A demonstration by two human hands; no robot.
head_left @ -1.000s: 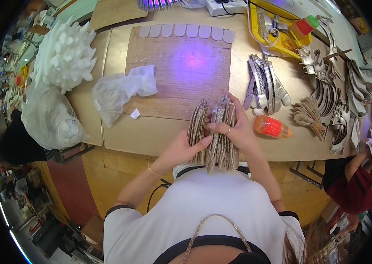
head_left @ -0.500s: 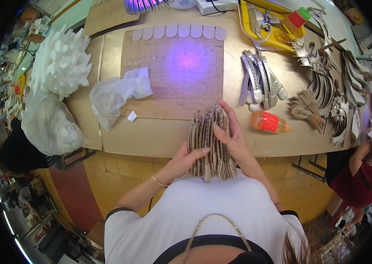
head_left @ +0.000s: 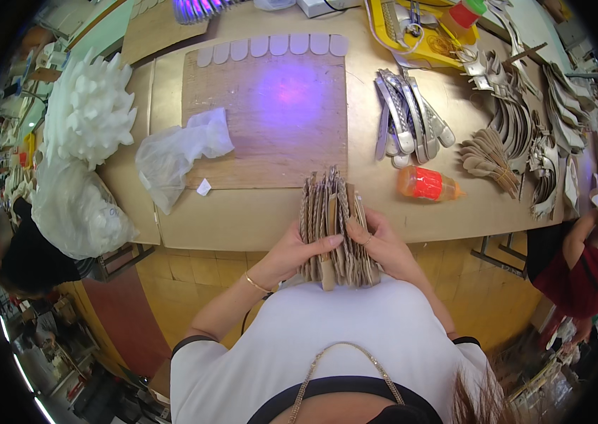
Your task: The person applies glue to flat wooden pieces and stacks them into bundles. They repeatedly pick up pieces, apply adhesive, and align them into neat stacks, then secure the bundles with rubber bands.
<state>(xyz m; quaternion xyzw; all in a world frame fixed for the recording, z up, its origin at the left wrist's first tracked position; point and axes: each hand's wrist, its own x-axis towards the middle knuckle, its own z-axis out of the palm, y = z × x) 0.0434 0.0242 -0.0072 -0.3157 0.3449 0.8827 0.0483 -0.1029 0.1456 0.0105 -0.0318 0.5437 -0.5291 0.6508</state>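
Both hands hold a thick stack of thin tan strips (head_left: 326, 194), standing on edge close to my chest, just past the table's near edge. My left hand (head_left: 292, 251) wraps the stack's left side with its thumb across the front. On the right side, my right hand (head_left: 387, 247) grips the stack, thumb pressed against the strips. What the strips are cannot be told. Beyond them lies a brown board (head_left: 264, 155) with a row of pale round-ended pieces (head_left: 280, 44) along its far edge and a violet light spot on it.
An orange bottle with a red label (head_left: 428, 184) lies right of the stack. Behind it are silver straps (head_left: 412, 116), a tan bundle (head_left: 488, 157) and a yellow tray (head_left: 423, 55). Left stand a crumpled plastic bag (head_left: 182, 152) and white spiky foam (head_left: 90, 109). Other people sit at both sides.
My right hand has moved down the stack, its fingers lower on the right side. The strips have shifted and sit more evenly. The table view has slid slightly left and up.
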